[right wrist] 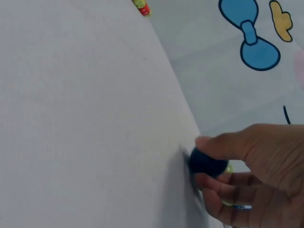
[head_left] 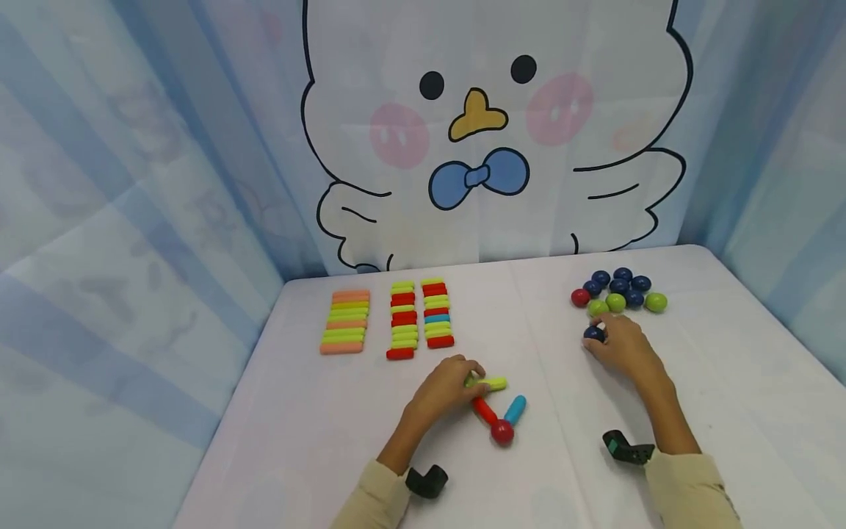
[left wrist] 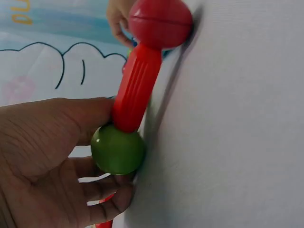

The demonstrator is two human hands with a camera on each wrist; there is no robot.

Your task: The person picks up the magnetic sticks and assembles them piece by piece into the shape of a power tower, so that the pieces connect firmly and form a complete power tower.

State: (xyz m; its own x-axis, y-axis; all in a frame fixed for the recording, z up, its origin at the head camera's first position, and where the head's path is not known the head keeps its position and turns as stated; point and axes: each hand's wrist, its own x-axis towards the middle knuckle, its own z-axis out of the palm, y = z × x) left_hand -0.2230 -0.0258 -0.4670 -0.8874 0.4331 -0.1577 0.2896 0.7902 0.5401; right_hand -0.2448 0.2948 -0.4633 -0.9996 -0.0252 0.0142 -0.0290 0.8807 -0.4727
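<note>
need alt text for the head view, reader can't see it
A left hand holds a rod-and-ball shape while the right hand pinches a blue ball near a cluster of balls. Three columns of rods lie on the left half of the white table.

It looks like a small curtained booth, part play corner and part recording set. Light blue curtains (head_left: 165, 220) hang close on both sides, and a backdrop (head_left: 502, 239) printed with a big cartoon bird (head_left: 476, 44) (pink cheeks (head_left: 399, 136), blue bow tie (head_left: 477, 175)) rises just behind the white table (head_left: 277, 441). The rods (head_left: 403, 319) and balls (head_left: 617, 285), in bright toy colours, suit a play space; black cameras (head_left: 427, 482) worn at both wrists suggest recording. Whether the booth stands in a home, a school or a studio cannot be told.
</note>
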